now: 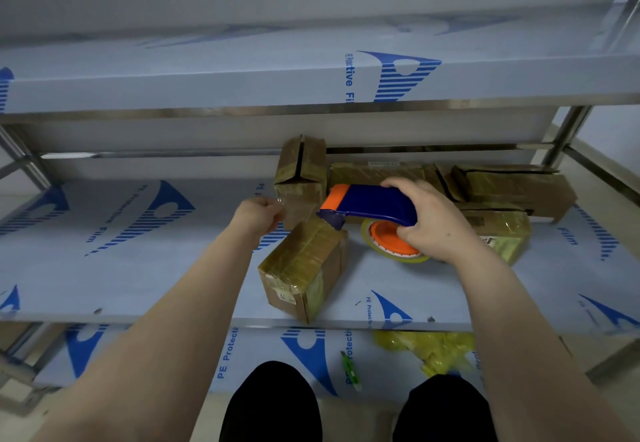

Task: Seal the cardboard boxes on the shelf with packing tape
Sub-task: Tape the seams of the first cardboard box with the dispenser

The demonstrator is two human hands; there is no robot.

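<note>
My right hand grips a blue and orange tape dispenser with a roll of clear tape, held above the middle shelf. Its front end sits just over a taped cardboard box lying at an angle near the shelf's front edge. My left hand is curled and pinches what looks like a strip of clear tape beside an upright box with a split top. More boxes lie behind and to the right of the dispenser.
An upper shelf overhangs the work area. The lower shelf holds a crumpled yellow bag and a green tool. Steel posts stand at the right. My dark shoes show at the bottom.
</note>
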